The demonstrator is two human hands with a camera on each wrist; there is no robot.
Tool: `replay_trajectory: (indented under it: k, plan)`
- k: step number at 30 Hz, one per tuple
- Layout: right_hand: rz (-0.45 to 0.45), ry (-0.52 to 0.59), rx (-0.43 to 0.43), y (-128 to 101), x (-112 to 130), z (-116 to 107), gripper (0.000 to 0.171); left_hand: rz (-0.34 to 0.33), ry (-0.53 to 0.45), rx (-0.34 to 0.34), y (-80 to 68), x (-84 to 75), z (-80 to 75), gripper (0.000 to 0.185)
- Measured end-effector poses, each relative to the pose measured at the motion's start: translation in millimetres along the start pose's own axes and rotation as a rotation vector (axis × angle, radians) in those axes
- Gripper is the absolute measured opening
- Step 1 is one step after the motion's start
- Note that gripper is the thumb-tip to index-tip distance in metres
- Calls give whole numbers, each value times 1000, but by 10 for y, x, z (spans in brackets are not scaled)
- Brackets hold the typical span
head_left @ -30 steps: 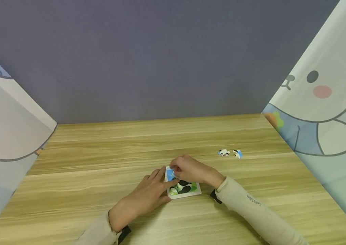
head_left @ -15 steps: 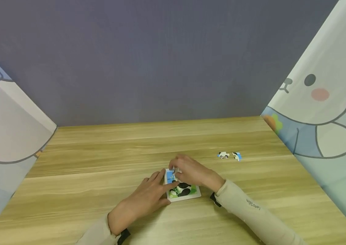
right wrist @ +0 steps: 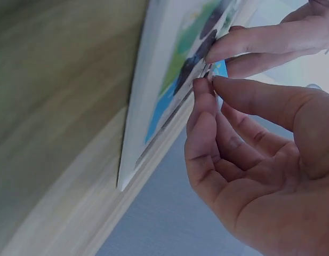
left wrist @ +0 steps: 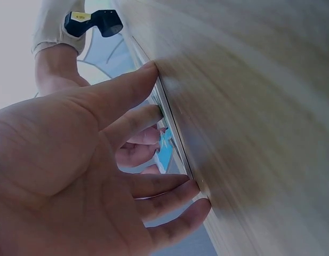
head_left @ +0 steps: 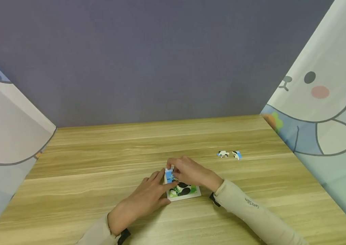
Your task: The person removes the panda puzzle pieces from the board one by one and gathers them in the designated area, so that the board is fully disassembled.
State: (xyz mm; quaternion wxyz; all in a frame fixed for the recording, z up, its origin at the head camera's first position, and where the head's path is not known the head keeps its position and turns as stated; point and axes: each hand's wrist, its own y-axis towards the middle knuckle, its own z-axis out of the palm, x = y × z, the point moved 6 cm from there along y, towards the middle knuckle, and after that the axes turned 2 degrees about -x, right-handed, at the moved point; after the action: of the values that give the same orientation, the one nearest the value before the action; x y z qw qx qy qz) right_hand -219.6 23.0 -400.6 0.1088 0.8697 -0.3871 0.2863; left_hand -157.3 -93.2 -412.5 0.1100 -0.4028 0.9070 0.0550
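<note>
A small panda jigsaw puzzle in a white-rimmed tray lies on the table in front of me. My left hand steadies it with fingers spread, one fingertip on the picture and the others along its left side. My right hand bends over the upper part of the puzzle. In the right wrist view, its thumb and index fingertip pinch the edge of a puzzle piece with blue on it, largely hidden by the fingers. The right hand's remaining fingers are curled. Green, black and blue picture parts show in the tray.
Two loose puzzle pieces, one with a panda face and one black, white and blue, lie farther back to the right on the wooden table. A grey panel rises behind the table, with cartoon-printed sheets at both sides.
My right fingers have shifted slightly left over the puzzle's upper left corner, the index finger reaching to the tray's top edge. The left hand keeps its place on the tray.
</note>
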Motion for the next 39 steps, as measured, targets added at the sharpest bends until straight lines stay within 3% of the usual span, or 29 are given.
replay_trajectory:
  k: [13, 19, 39]
  plan:
    - [-17, -9, -17, 34, -4, 9, 16, -43, -44, 42, -3, 27, 19, 59]
    - [-12, 15, -37, 25, 10, -43, 17, -30, -49, 31, -6, 33, 10, 59]
    - [19, 38, -199, -322, -268, -430, 16, -37, -53, 34, -13, 27, 21, 60]
